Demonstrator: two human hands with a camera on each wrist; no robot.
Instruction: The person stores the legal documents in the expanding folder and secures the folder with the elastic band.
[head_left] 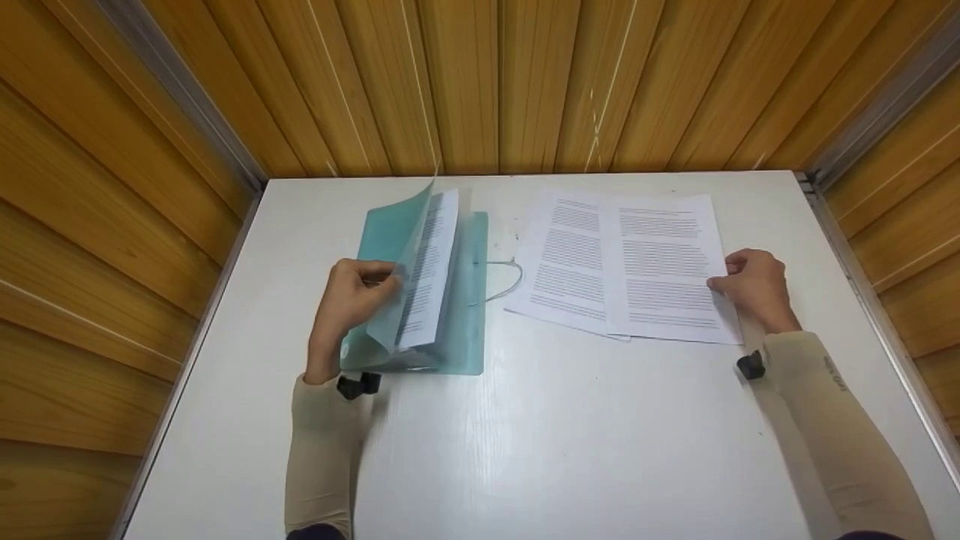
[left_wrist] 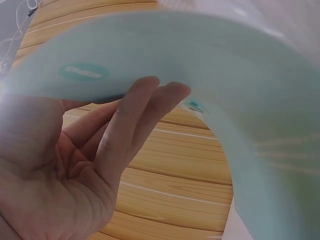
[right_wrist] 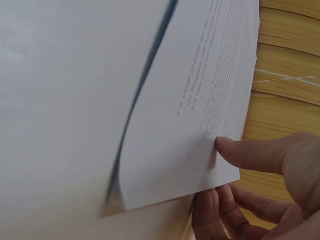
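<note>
On the left of the white table lies a translucent teal folder [head_left: 471, 352], partly lifted open, with a printed sheet [head_left: 431, 300] standing tilted inside. My left hand [head_left: 358, 292] pinches the folder's flexible cover [left_wrist: 225, 65], which bends in a curve in the left wrist view. Two printed sheets [head_left: 667, 262] overlap on the right half of the table. At their right edge my right hand [head_left: 754, 285] pinches the top sheet [right_wrist: 165, 165], thumb above and fingers underneath. In the right wrist view that sheet's near edge arches up from the table.
A thin cord loop [head_left: 517, 281] sticks out from the folder's right edge toward the sheets. The white table [head_left: 570, 450] extends in front of the papers. Wood-patterned panels [head_left: 525, 90] stand behind the table and at both sides.
</note>
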